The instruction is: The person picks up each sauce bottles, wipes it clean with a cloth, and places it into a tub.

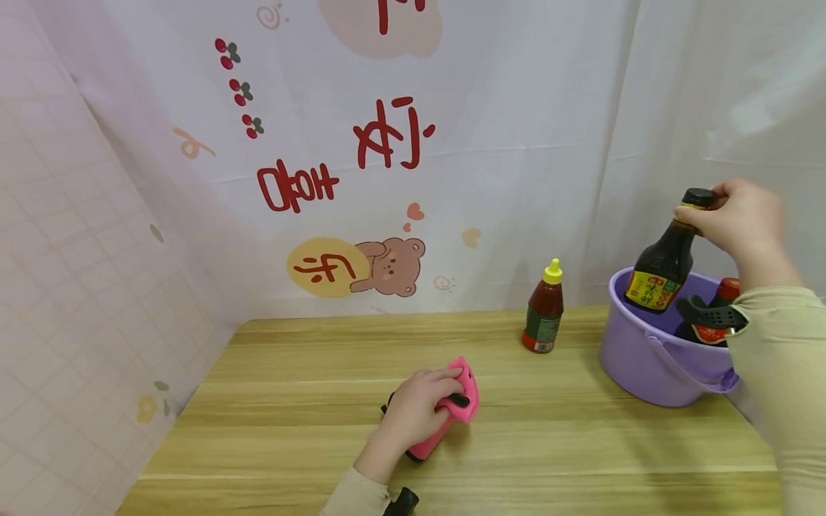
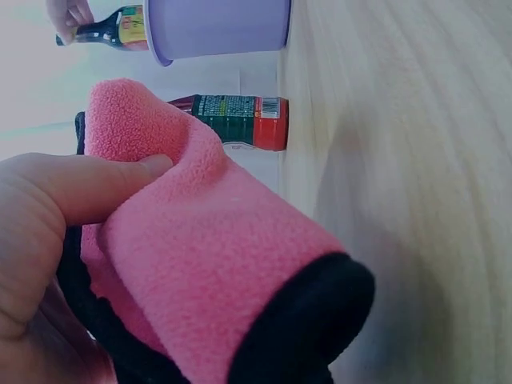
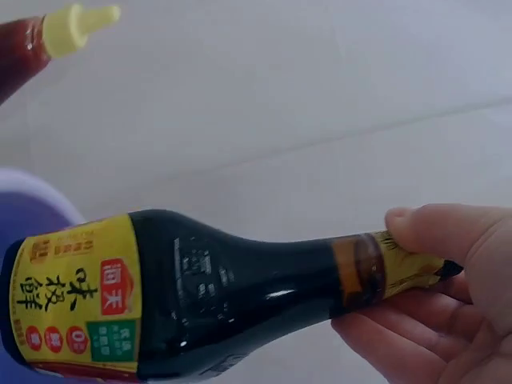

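My right hand (image 1: 748, 218) holds a dark soy sauce bottle (image 1: 665, 261) by its neck, just under the black cap. The bottle tilts, its yellow-labelled base at the mouth of the purple bucket (image 1: 635, 369). In the right wrist view, thumb and fingers pinch the gold neck band of the soy sauce bottle (image 3: 232, 296). My left hand (image 1: 419, 405) grips a pink fleecy cloth (image 1: 467, 390) with black edging, low over the table. The left wrist view shows the thumb pressing into a fold of the pink cloth (image 2: 216, 232); the other fingers are mostly hidden.
Inside the bucket leans another dark bottle with a red cap (image 1: 729, 289). A red sauce bottle (image 1: 544, 312) with a yellow nozzle stands left of the bucket on the wooden table (image 1: 290, 380). A white printed curtain (image 1: 516, 143) hangs behind the table.
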`<state>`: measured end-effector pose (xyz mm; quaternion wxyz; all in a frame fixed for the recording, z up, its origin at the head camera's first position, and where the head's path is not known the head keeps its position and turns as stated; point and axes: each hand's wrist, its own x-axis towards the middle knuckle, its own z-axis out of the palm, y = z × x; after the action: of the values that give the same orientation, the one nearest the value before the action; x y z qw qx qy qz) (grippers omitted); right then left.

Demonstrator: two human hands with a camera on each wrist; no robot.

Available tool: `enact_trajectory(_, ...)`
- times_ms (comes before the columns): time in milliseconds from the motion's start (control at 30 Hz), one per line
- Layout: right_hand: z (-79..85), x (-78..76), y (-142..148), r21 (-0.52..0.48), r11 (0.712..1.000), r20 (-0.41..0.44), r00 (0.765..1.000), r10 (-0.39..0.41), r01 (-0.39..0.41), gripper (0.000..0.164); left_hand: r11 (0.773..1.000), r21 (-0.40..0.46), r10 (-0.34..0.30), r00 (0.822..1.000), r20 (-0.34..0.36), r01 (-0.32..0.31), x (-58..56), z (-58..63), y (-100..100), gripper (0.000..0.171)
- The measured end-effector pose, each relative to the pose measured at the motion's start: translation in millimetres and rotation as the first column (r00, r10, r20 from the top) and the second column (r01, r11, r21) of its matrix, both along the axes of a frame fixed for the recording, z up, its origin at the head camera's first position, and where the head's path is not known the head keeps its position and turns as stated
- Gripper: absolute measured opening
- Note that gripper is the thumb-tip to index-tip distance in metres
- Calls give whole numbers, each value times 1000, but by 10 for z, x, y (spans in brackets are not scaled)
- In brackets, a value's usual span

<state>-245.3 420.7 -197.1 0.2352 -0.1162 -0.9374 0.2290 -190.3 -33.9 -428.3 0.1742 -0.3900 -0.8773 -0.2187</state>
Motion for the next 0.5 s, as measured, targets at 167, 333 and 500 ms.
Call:
enact_trajectory(167,-106,-57,77,54,998,62,997,40,-43,63,1000,4,-6,1000,-3,6,-4,-24,3,32)
enact_trajectory(333,-247,-100,176,99,988,121,987,103,-115,56,1000,-4,-9,1000,-14,9,-6,-52,5,34)
enact_trajectory(500,-399,-134,259,116,978,157,976,153,-172,49,1000,-13,-4,1000,0,4,2,-73,-3,34)
